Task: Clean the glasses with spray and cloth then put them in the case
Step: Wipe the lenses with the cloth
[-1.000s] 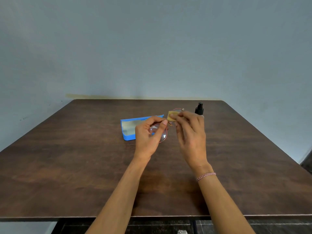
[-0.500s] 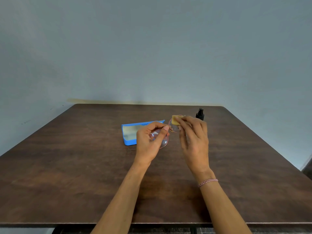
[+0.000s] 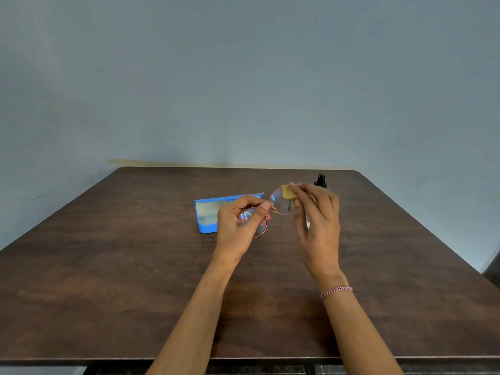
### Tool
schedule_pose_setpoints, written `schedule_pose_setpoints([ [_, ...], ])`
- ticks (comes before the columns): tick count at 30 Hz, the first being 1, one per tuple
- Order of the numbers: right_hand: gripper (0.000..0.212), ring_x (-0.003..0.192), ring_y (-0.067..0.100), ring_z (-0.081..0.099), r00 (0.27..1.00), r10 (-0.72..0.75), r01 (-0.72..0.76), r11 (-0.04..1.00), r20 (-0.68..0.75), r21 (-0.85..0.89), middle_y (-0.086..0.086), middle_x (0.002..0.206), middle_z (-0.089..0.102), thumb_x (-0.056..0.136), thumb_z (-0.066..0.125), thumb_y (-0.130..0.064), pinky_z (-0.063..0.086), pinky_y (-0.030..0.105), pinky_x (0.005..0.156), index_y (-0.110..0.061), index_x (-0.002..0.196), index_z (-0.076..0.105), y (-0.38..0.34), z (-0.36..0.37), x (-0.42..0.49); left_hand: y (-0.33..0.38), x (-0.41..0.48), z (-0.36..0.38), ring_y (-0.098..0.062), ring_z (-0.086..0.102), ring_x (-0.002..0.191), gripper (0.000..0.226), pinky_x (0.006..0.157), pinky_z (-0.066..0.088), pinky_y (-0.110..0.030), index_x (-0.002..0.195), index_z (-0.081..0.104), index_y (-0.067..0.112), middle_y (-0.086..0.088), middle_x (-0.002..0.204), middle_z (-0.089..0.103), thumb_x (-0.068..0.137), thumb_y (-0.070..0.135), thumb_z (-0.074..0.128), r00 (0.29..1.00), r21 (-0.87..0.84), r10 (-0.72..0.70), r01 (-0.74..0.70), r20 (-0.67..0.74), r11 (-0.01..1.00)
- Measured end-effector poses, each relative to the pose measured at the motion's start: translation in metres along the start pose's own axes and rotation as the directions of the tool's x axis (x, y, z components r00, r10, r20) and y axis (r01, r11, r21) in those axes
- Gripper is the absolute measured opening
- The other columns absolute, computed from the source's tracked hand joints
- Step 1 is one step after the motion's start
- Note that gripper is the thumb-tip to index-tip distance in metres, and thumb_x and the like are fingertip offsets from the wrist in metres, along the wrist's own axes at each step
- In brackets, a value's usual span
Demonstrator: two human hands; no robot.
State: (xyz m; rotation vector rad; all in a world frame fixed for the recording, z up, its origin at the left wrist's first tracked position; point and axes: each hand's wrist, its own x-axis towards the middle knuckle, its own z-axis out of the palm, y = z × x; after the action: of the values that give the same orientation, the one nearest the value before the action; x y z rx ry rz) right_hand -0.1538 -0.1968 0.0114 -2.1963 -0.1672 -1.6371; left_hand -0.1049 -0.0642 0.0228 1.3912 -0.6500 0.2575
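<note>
Plain room, wooden table (image 3: 113, 280), bare grey wall (image 3: 243, 77)

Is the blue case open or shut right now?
Open. The case lies on the table, pale lining facing up; the glasses are outside it, in the left hand, the right hand holding the cloth.

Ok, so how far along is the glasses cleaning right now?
The spray bottle stands on the table in no hand, so spraying is probably done. In hand: the left hand holds the glasses while the right hand pinches the yellow cloth against one lens. Left: the glasses go into the open blue case.
</note>
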Motion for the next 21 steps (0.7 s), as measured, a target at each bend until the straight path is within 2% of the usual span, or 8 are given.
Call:
schedule_pose_setpoints([
  [3, 0.031, 0.109, 0.011, 0.047, 0.998, 0.047, -0.043, 0.993, -0.031, 0.113, -0.007, 0.118, 0.051, 0.092, 0.050, 0.000, 0.041, 0.024, 0.095, -0.007, 0.121, 0.060, 0.0005, -0.0010, 0.0006, 0.0010, -0.0002, -0.0002, -0.007, 0.058, 0.058, 0.022, 0.071, 0.051, -0.036, 0.065, 0.069, 0.030, 0.008, 0.060, 0.065, 0.080, 0.015, 0.065, 1.000, -0.011, -0.019, 0.019, 0.018, 1.000],
  [6, 0.034, 0.108, 0.010, 0.053, 0.992, 0.122, -0.110, 0.968, -0.041, 0.226, -0.011, 0.115, 0.053, 0.091, 0.051, 0.008, 0.041, 0.019, 0.094, -0.009, 0.118, 0.062, -0.0006, -0.0017, 0.0018, 0.0025, 0.0013, -0.0025, -0.006, 0.056, 0.054, 0.028, 0.066, 0.050, -0.027, 0.063, 0.068, 0.028, 0.007, 0.056, 0.063, 0.082, 0.007, 0.065, 0.999, -0.042, -0.033, 0.034, 0.024, 0.999],
  [10, 0.033, 0.103, 0.013, 0.059, 0.974, 0.223, -0.195, 0.921, -0.046, 0.338, -0.007, 0.110, 0.058, 0.094, 0.046, 0.005, 0.050, 0.029, 0.087, -0.014, 0.116, 0.062, 0.0002, -0.0008, 0.0041, 0.0068, 0.0018, -0.0042, -0.004, 0.054, 0.049, 0.026, 0.053, 0.046, -0.015, 0.066, 0.064, 0.014, 0.007, 0.051, 0.060, 0.085, -0.002, 0.060, 0.996, -0.134, -0.093, 0.091, -0.012, 0.987],
  [13, 0.031, 0.104, 0.013, 0.059, 0.977, 0.210, -0.188, 0.920, -0.026, 0.344, -0.010, 0.111, 0.058, 0.094, 0.048, 0.002, 0.048, 0.024, 0.089, -0.014, 0.117, 0.061, -0.0007, -0.0010, 0.0042, 0.0078, 0.0020, -0.0042, -0.004, 0.055, 0.049, 0.023, 0.049, 0.044, -0.013, 0.067, 0.063, 0.011, 0.008, 0.051, 0.061, 0.086, -0.002, 0.059, 0.993, -0.159, -0.116, 0.113, -0.011, 0.981],
  [17, 0.027, 0.105, 0.011, 0.057, 0.982, 0.187, -0.172, 0.932, -0.018, 0.319, -0.007, 0.112, 0.058, 0.093, 0.053, -0.006, 0.043, 0.013, 0.091, -0.008, 0.119, 0.061, -0.0013, -0.0009, 0.0031, 0.0076, 0.0022, -0.0053, -0.005, 0.055, 0.050, 0.025, 0.054, 0.048, -0.016, 0.067, 0.063, 0.007, 0.006, 0.053, 0.063, 0.086, -0.007, 0.056, 0.995, -0.174, -0.094, 0.100, 0.042, 0.980],
  [21, 0.026, 0.101, 0.011, 0.055, 0.986, 0.162, -0.142, 0.942, -0.040, 0.302, -0.010, 0.108, 0.058, 0.092, 0.052, -0.010, 0.042, 0.015, 0.089, -0.016, 0.115, 0.061, -0.0002, -0.0010, 0.0035, 0.0075, 0.0022, -0.0060, -0.005, 0.056, 0.050, 0.025, 0.055, 0.048, -0.016, 0.067, 0.063, 0.007, 0.005, 0.053, 0.063, 0.086, -0.007, 0.055, 0.995, -0.196, -0.092, 0.099, 0.045, 0.975],
])
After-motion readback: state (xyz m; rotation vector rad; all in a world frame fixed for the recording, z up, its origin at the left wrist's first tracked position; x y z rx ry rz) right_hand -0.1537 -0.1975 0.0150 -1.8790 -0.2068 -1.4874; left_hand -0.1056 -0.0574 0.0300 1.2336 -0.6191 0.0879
